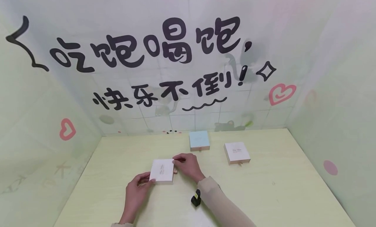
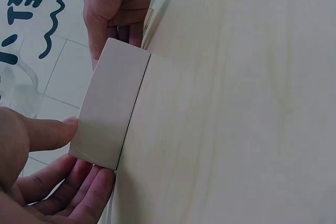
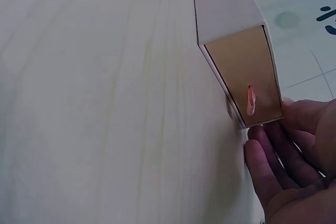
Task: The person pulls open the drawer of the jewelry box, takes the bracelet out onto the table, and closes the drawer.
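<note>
A white drawer-style gift box [image 1: 162, 170] with small printed lettering lies on the table between both hands. My left hand [image 1: 137, 190] grips its left side near the front corner, thumb at the top edge and fingers along the side. At the far right corner, my right hand [image 1: 189, 166] pinches the box. The right wrist view shows the drawer's tan end [image 3: 239, 64] pushed in, with a pink ribbon pull [image 3: 251, 100] sticking out. A plain pale side [image 2: 110, 103] of the box faces the left wrist camera.
A light blue box [image 1: 199, 140] stands toward the table's back, and another white box [image 1: 237, 153] is to its right. Black wrist gear [image 1: 195, 198] hangs by the right sleeve [image 1: 218, 196]. Printed curtains [image 1: 176, 116] border the pale wooden table [image 1: 279, 187] at the back and sides.
</note>
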Available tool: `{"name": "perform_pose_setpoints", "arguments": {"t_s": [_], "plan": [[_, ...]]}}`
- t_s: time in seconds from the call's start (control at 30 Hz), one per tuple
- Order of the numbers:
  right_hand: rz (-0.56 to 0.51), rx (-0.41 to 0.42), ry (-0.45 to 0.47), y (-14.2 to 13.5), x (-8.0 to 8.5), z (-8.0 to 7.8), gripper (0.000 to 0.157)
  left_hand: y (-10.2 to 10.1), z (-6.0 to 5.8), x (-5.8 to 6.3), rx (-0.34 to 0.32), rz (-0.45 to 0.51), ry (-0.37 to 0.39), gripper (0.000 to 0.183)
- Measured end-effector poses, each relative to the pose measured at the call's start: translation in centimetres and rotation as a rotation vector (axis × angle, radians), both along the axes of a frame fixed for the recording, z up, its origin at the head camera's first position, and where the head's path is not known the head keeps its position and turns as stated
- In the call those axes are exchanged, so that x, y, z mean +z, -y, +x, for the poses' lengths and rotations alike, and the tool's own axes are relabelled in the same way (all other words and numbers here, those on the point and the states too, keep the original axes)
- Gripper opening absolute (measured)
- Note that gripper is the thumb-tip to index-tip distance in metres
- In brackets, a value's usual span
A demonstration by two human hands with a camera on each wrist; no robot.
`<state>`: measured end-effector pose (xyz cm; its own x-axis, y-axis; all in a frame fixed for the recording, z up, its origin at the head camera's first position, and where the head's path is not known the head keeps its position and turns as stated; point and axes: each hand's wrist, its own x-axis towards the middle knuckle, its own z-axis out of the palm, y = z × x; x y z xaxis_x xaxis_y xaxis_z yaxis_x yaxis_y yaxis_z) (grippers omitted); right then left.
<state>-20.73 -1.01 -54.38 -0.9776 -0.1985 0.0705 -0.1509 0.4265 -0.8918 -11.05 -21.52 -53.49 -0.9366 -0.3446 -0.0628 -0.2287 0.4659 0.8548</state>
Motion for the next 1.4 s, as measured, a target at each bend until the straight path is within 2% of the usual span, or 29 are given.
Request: {"name": "perform_pose_setpoints", "arguments": {"t_s": [0.3,0.5,0.87,1.13,1.4], "plan": [[0.003,0.031,-0.018,0.0,0.4,0.0,0.011,-0.3,0.1,0.2,-0.003,-0.005,-0.047,0.038],[0.007,0.064,0.003,-0.3,0.8,0.0,0.02,0.2,-0.1,0.7,-0.077,-0.045,-0.062,0.049],[-0.01,0.1,0.12,-1.7,1.9,0.1,0.041,1.1,-2.4,2.1,-0.316,-0.207,-0.162,0.07],[-0.066,0.13,0.357,-2.5,2.4,0.2,0.05,0.7,-4.4,2.7,-0.51,-0.296,-0.1,0.094],[-0.144,0.175,0.435,-2.5,2.2,1.1,0.04,0.5,-5.8,3.0,-0.675,-0.389,-0.102,0.104]]}}
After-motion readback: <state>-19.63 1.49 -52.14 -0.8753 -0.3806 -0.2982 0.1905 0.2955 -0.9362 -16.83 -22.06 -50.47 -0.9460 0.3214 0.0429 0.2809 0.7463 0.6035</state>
